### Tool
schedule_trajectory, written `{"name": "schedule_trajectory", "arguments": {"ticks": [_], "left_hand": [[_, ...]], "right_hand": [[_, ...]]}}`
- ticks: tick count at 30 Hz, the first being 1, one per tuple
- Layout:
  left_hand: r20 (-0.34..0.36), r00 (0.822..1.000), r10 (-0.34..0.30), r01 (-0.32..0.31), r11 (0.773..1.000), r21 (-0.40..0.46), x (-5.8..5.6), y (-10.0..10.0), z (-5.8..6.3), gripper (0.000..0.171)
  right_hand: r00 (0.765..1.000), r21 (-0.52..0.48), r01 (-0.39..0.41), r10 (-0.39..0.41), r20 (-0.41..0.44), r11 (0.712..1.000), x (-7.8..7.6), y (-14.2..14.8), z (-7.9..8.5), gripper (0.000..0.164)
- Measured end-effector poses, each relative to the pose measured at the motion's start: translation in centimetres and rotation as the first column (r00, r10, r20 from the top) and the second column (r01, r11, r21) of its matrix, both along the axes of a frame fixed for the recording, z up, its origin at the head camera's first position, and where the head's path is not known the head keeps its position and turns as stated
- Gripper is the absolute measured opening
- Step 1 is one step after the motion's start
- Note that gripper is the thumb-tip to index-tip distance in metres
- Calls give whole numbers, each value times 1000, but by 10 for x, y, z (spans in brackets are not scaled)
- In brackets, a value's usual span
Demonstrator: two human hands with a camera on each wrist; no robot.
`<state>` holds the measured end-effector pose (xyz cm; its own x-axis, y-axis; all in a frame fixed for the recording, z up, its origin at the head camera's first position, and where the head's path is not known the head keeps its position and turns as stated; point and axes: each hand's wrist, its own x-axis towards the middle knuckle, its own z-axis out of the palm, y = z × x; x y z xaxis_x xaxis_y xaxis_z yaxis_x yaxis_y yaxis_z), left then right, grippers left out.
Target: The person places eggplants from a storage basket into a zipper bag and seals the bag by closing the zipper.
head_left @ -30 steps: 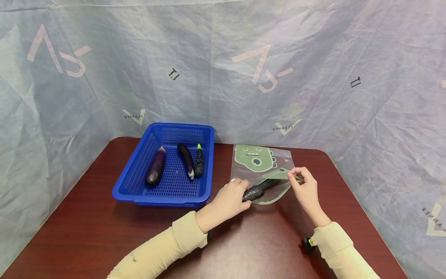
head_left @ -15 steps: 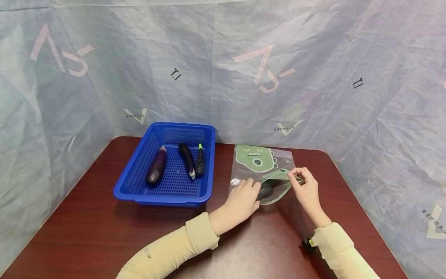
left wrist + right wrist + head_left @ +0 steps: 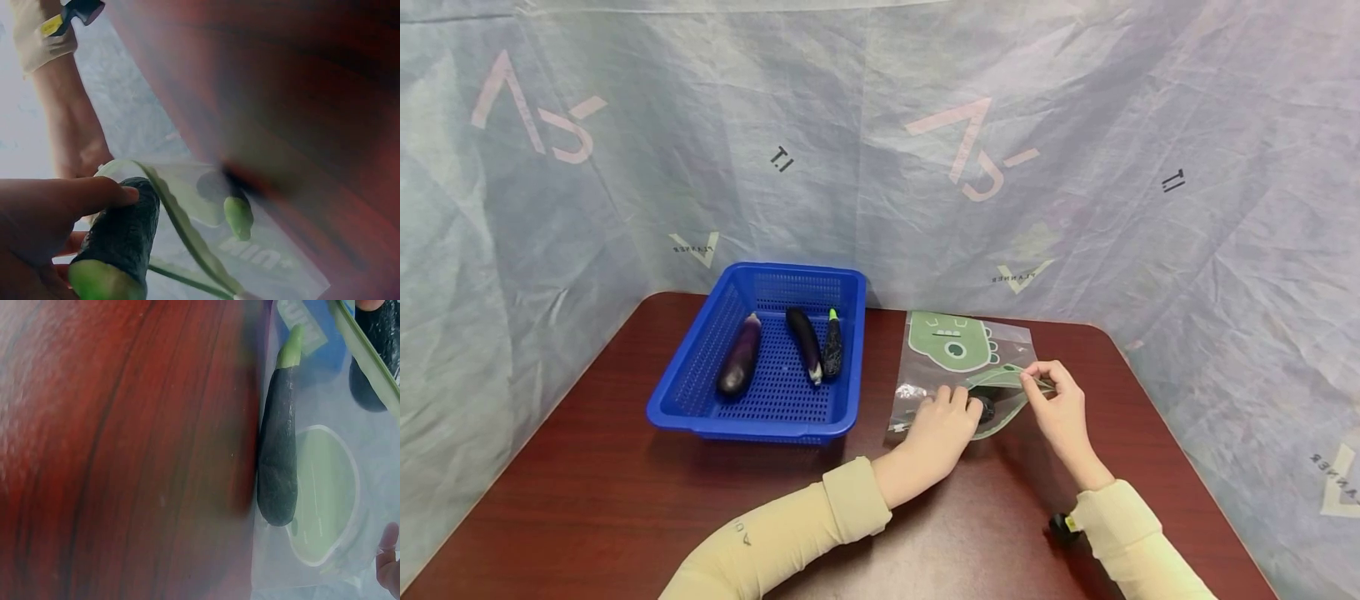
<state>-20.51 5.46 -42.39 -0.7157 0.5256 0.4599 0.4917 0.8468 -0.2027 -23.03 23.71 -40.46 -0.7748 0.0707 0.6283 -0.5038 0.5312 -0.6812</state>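
My left hand [image 3: 942, 429] grips a dark eggplant [image 3: 122, 228] with wrinkled skin and a light green stem end. In the left wrist view its dark end points into the mouth of a clear zip bag [image 3: 951, 342] printed with a green cartoon figure. Thumb and index finger of my right hand [image 3: 1060, 408] pinch the bag's green-edged opening and hold it apart. Lying inside the bag is another dark eggplant [image 3: 279, 450], long and green-tipped. In the head view, the left hand covers most of the gripped eggplant.
To the left, a blue perforated basket [image 3: 748, 427] stands on the reddish-brown table [image 3: 587, 492]. It contains a fat purple eggplant [image 3: 741, 358], a slim dark eggplant [image 3: 805, 343] and a smaller dark one [image 3: 832, 346] with a bright green tip. A grey printed cloth [image 3: 820, 167] hangs behind the table.
My left hand has moved right, carrying the eggplant into the bag's mouth, so less of it shows in the head view. My right hand keeps its pinch on the opening.
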Motion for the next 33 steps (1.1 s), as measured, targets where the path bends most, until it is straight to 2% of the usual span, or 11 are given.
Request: {"name": "schedule_trajectory", "arguments": {"ticks": [5, 9, 12, 17, 24, 33], "left_hand": [[-80, 997, 7, -12, 998, -61, -2, 7, -6, 12], [-178, 984, -8, -4, 998, -70, -5, 12, -13, 10], [-219, 976, -16, 0, 998, -69, -9, 14, -17, 9], [-252, 967, -31, 7, 995, -96, -13, 16, -20, 10], [-304, 951, -55, 13, 990, -139, -13, 19, -21, 16], [-282, 958, -50, 7, 989, -150, -15, 18, -31, 19]], "right_hand": [[1000, -7, -4, 4, 4, 1000, 1, 0, 1, 7], [1000, -8, -9, 9, 3, 1000, 1, 0, 1, 7], [1000, -4, -8, 8, 2, 1000, 1, -1, 0, 7], [1000, -2, -1, 1, 5, 1000, 0, 0, -2, 5], [1000, 1, -8, 8, 8, 1000, -1, 0, -2, 8], [1000, 0, -19, 19, 6, 1000, 0, 0, -4, 7]]}}
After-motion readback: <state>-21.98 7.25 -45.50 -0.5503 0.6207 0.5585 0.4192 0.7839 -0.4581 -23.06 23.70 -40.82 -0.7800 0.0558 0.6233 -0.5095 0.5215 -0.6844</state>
